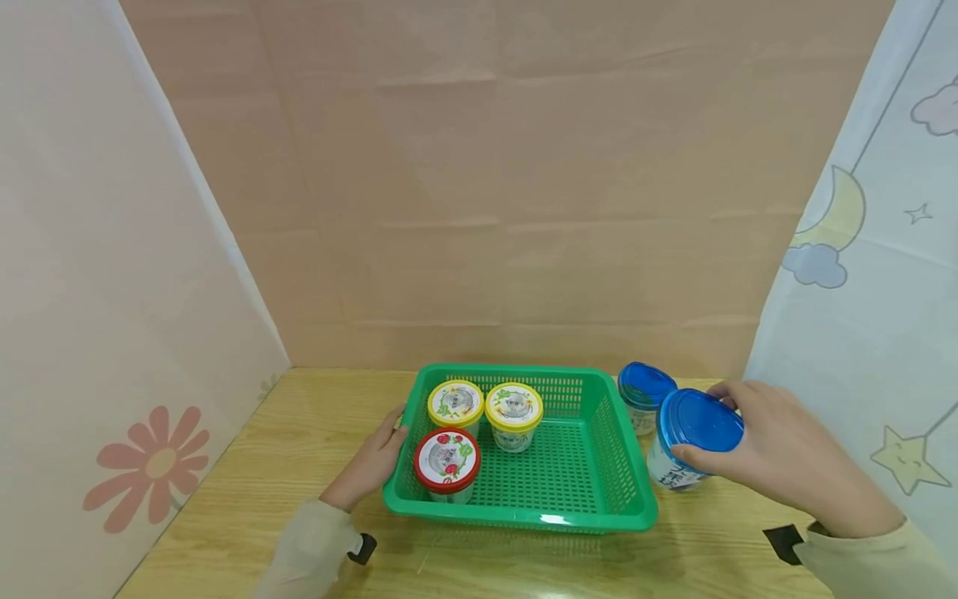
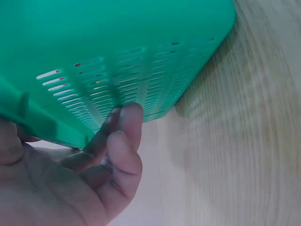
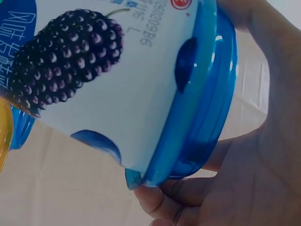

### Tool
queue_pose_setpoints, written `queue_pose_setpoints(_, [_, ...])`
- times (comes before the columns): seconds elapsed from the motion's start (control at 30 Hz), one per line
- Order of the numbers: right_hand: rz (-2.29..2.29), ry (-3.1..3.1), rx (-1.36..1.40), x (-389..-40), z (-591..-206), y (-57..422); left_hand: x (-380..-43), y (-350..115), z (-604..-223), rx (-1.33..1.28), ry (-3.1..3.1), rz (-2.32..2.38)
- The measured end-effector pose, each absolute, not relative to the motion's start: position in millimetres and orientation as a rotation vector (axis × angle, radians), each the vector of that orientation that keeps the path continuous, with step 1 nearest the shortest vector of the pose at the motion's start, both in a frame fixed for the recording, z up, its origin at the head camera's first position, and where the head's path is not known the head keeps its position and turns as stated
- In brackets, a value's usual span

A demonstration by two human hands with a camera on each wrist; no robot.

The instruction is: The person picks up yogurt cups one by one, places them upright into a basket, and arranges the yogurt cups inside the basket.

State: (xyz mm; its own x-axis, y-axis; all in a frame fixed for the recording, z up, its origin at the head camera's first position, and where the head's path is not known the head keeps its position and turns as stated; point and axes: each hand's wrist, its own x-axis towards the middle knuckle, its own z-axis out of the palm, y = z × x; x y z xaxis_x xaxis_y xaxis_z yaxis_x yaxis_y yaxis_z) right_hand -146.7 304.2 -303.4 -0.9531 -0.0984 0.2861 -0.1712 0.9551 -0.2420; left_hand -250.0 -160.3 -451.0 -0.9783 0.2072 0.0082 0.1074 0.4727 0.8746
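Observation:
A green plastic basket stands on the table, with my left hand at its left side. In the left wrist view the fingers curl under the basket's rim and reach its slotted wall, with the thumb side at the rim. My right hand grips a yogurt tub by its blue lid, thumb and fingers on opposite edges. The tub tilts just right of the basket. A dark berry is printed on its white side. Another blue-lidded tub stands behind it, partly hidden.
Inside the basket, two yellow-lidded tubs stand at the back left and a red-lidded tub at the front left. Brown paper covers the back wall. White printed sheets flank the wooden table.

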Motion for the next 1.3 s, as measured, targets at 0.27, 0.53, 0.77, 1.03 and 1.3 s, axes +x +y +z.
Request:
queue_pose_setpoints(0.27, [0.384, -2.806, 0.266, -160.1, -293.1, 282.6, -248.5, -160.0, -455.3, 0.240, 2.604, 1.540])
queue_pose_setpoints(0.53, [0.384, -2.850, 0.344, -178.2, -291.4, 253.3, -247.9, -159.1, -456.9, 0.293, 2.586, 1.572])
queue_pose_setpoints(0.77, [0.387, -2.850, 0.429, -194.8, -296.8, 235.9, -248.7, -158.6, -459.1, 0.306, 2.556, 1.608])
queue_pose_setpoints(1.03, [0.394, -2.891, 0.457, -212.5, -306.5, 221.4, -246.8, -159.3, -455.8, 0.278, 2.546, 1.621])
queue_pose_setpoints(1.3, [0.475, -2.919, 0.523, -222.4, -314.8, 205.4, -247.4, -159.0, -458.2, 0.283, 2.581, 1.615])
